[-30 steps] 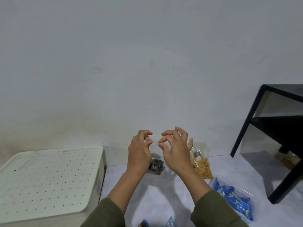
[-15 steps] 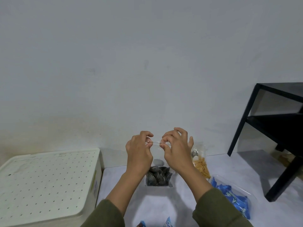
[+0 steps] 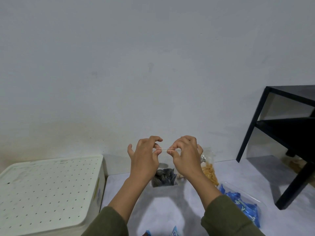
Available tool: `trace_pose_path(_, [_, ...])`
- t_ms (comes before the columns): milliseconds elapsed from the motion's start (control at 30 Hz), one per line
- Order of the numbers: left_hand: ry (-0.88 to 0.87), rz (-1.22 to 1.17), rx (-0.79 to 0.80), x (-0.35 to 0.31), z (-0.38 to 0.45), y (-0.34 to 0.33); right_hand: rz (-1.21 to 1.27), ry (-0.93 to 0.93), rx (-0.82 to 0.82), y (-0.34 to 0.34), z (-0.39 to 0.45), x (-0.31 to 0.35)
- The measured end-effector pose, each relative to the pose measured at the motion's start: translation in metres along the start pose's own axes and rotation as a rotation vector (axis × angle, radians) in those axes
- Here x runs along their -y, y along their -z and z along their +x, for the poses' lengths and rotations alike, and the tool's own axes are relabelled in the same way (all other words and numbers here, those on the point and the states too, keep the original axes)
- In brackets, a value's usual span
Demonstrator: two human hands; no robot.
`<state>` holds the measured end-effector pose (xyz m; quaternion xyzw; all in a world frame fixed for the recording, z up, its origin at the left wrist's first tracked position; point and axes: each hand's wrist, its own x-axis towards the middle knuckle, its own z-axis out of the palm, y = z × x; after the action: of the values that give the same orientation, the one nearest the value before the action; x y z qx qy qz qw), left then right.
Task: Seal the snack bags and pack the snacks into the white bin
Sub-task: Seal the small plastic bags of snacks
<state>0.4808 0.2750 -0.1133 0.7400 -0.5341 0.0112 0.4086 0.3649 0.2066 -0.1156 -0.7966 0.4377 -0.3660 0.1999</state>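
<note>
Both our hands raised: left hand (image 3: 144, 157) and right hand (image 3: 185, 155) pinch the top strip of the seed bag (image 3: 164, 178), hanging upright above the table's (image 3: 162, 210) far edge.

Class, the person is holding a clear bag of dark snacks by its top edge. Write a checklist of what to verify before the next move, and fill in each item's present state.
1. Left hand pinches the top strip of the clear plastic bag of dark striped snacks: ok.
2. Right hand pinches the same strip: ok.
3. Strip pressed shut along its whole length: cannot tell.
4. Bag upright, snacks settled at its bottom: ok.
5. White perforated lid off the white plastic bin for packing: not ok, lid is on.
6. Clear bag of orange sticks sealed: cannot tell.
</note>
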Motion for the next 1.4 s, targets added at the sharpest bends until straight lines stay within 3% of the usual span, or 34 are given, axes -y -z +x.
trace_pose_path(133, [-0.016, -0.014, 0.018, -0.002, -0.001, -0.003, 0.029, -0.011, 0.017, -0.002, -0.001, 0.001])
trace_pose_path(300, [0.007, -0.114, -0.026, 0.005, 0.001, -0.003, 0.234, -0.037, -0.001, -0.003, -0.003, -0.001])
trace_pose_path(533, [-0.039, -0.08, 0.037, 0.002, -0.004, 0.008, 0.256, -0.041, -0.046, 0.0, -0.011, 0.011])
trace_pose_path(667, [-0.023, -0.14, 0.038, 0.007, -0.001, 0.012, 0.439, -0.098, 0.016, 0.001, -0.019, 0.011])
trace_pose_path(833, [-0.034, -0.198, 0.06, 0.008, -0.004, 0.014, 0.359, -0.123, -0.089, 0.0, -0.027, 0.011])
trace_pose_path(1000, [-0.041, -0.249, 0.08, 0.008, 0.0, 0.016, 0.606, -0.094, -0.067, 0.005, -0.045, 0.015])
trace_pose_path(1200, [-0.1, -0.324, 0.097, -0.005, 0.002, 0.005, 0.396, -0.049, -0.11, 0.008, -0.055, 0.004])
trace_pose_path(1300, [-0.158, -0.302, 0.055, -0.006, -0.004, -0.012, 0.398, -0.083, -0.12, 0.012, -0.053, -0.006])
trace_pose_path(1400, [-0.212, -0.45, 0.012, 0.002, -0.011, -0.032, 0.459, -0.164, -0.126, 0.012, -0.048, -0.024])
